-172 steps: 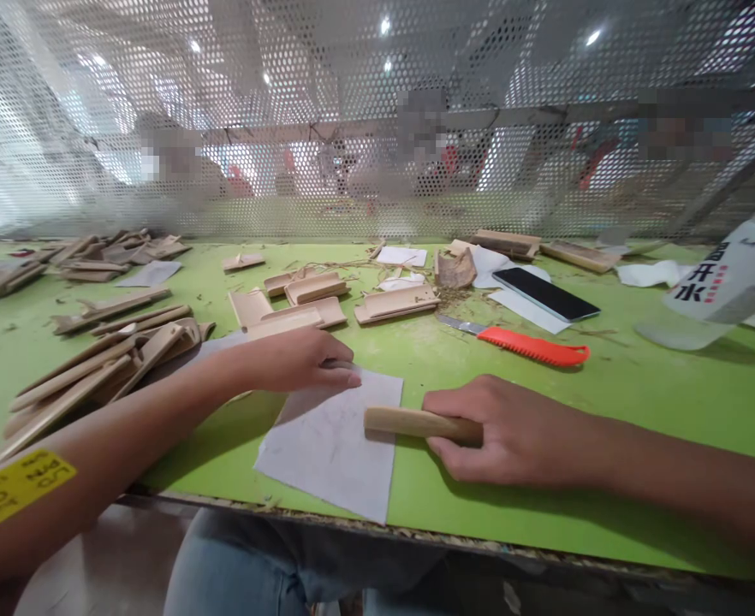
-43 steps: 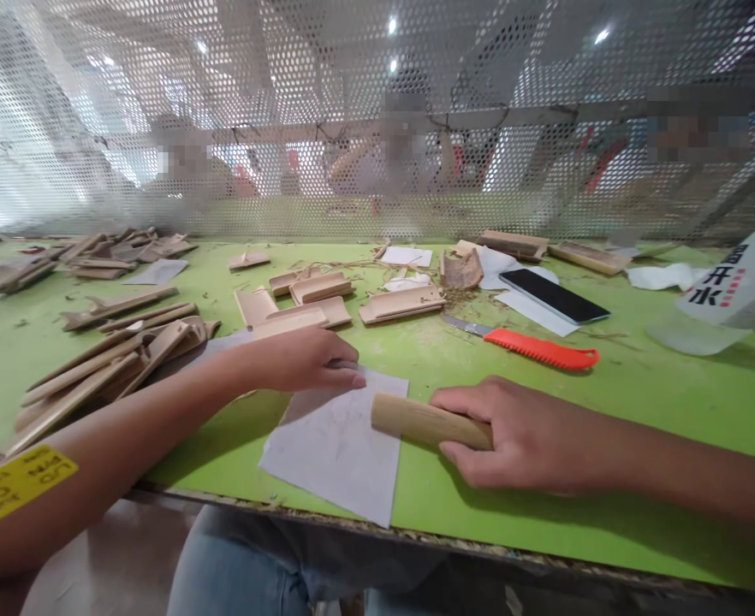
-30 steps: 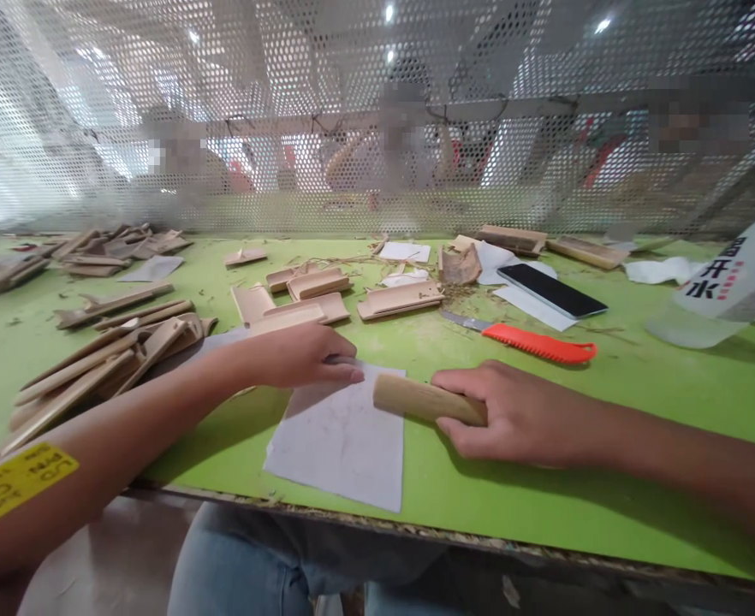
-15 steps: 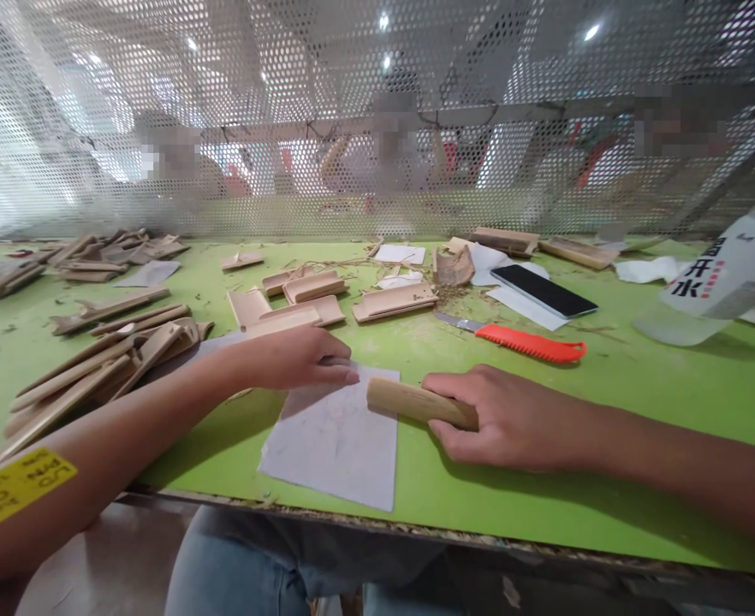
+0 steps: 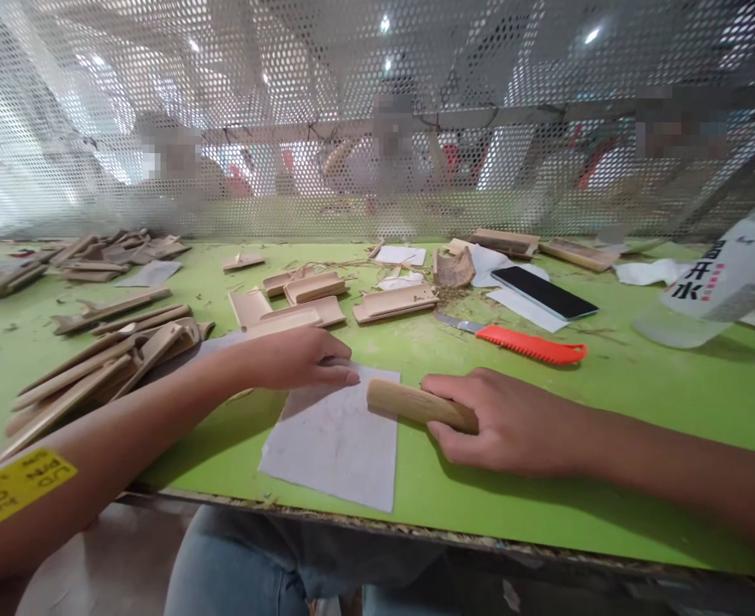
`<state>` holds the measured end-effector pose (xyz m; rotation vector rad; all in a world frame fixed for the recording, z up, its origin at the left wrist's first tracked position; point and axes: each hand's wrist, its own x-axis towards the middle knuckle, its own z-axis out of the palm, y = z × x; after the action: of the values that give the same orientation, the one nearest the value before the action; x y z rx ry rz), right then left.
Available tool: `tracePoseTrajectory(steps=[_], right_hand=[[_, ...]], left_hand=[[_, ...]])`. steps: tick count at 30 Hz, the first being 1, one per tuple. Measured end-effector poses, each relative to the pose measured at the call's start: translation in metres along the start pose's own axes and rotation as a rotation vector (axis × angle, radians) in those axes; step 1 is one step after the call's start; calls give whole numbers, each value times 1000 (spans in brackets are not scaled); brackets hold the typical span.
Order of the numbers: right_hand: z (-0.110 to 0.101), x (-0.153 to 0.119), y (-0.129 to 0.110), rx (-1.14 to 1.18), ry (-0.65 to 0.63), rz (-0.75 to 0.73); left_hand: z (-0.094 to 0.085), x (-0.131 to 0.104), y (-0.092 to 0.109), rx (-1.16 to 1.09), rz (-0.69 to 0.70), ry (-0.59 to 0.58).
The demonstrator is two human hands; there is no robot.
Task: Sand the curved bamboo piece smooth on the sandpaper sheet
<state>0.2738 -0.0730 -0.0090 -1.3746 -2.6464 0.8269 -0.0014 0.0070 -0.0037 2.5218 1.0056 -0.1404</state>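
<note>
- The perforated screen point(image 5: 275, 201) spans the back; the people behind it point(image 5: 390, 167) are blurred and broken up by its holes, too vague to read.
- The green desk point(image 5: 686, 376) runs out of view on both sides; a knee in jeans point(image 5: 242, 565) is partly hidden beneath its edge.
- The heap of bamboo strips point(image 5: 108, 368) on the left is partly covered by the left forearm.
- The bottle point(image 5: 724, 269) is cut off at the right edge.
- The white sheet point(image 5: 332, 445) lies before the person, its far edge partly covered by the left hand.
- Of the two hands, the right hand point(image 5: 499, 419) grips the bamboo piece point(image 5: 409, 402), hiding its near end; the free end reaches over the sheet's right side, touching or raised being hard to judge.
- The left hand point(image 5: 304, 359) is curled, palm down; something grey shows under its fingers, but whether it is held I can't make out.
- The phone point(image 5: 544, 289), screen dark, covers part of some white paper.
- The orange-handled knife point(image 5: 532, 344) lies in full view.
- The yellow label point(image 5: 21, 492) on the left forearm is cut off, its print upside down and only partly legible.
</note>
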Motion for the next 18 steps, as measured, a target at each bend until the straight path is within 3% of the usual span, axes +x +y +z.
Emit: tracePoseTrajectory(steps=[18], right_hand=[[1,0,1,7,6,14]], left_hand=[[3,4,-1,7,-28,-3]])
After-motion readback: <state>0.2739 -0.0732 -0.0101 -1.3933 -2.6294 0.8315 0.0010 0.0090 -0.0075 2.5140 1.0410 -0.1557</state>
